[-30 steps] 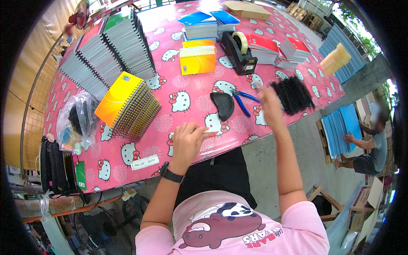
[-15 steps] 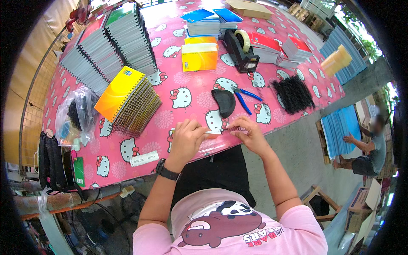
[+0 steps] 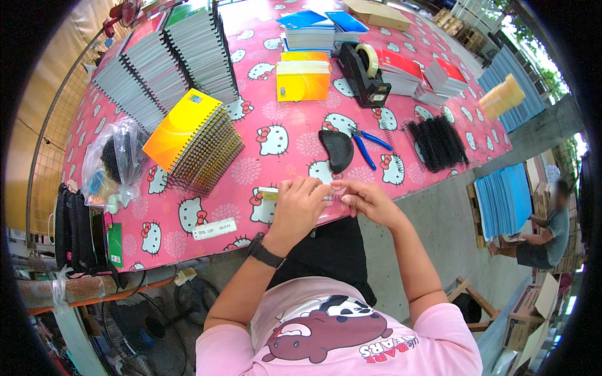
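Observation:
At the near edge of the table, my left hand (image 3: 302, 203) is closed on a small notebook (image 3: 268, 193). Only one pale end of it sticks out beside my fingers. Close against that hand, my right hand (image 3: 369, 202) pinches a thin dark spiral binding coil at the notebook's other end, mostly covered by fingers. Just beyond my hands lie a black half-moon-shaped piece (image 3: 337, 151) and pliers with blue handles (image 3: 365, 152). Farther right is a pile of black spiral coils (image 3: 437, 143).
Yellow spiral notebooks (image 3: 188, 141) are stacked at left, before tall notebook stacks (image 3: 204, 56). Yellow pads (image 3: 303, 84), a tape dispenser (image 3: 364, 78) and red-covered pads (image 3: 401, 69) stand farther back. A plastic bag (image 3: 116, 163) sits at far left. Another person (image 3: 552, 232) works beside blue sheets at right.
My hands have come together, my left hand moving right over the notebook. The coil, plainly visible before, is now mostly hidden by my fingers. The view has shifted slightly.

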Demonstrator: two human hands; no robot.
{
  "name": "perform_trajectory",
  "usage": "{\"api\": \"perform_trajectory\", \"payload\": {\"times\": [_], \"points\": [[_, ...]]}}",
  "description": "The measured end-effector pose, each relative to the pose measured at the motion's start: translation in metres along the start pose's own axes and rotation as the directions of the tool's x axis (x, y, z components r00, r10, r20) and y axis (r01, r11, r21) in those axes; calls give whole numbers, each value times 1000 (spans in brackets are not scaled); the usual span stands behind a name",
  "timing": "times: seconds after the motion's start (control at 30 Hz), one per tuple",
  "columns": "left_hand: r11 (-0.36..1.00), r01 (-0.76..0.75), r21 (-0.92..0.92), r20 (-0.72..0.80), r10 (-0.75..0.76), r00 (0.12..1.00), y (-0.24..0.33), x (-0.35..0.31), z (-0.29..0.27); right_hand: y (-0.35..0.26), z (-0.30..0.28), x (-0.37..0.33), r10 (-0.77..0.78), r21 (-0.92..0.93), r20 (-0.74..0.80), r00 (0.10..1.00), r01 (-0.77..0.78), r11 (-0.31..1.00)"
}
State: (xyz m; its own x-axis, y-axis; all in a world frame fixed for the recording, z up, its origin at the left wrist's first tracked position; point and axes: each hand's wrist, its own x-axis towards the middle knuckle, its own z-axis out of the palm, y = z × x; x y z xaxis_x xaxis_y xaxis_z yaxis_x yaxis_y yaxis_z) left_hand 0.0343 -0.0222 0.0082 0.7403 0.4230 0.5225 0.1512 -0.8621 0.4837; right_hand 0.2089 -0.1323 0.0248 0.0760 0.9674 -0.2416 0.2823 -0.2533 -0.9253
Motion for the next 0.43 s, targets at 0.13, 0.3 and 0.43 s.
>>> {"api": "perform_trajectory", "payload": {"times": [0.13, 0.3, 0.43], "points": [[997, 0, 71, 46, -3, 999, -3, -3, 8, 25, -27, 28, -142, -68, -99, 985, 136, 988], [999, 43, -26, 47, -42, 998, 0, -1, 3, 32, -50, 73, -438, -578, -137, 889, 287, 764], [996, 78, -36, 94, -74, 993, -2, -3, 1, 13, -52, 86, -143, -781, 10, 990, 97, 618]]}}
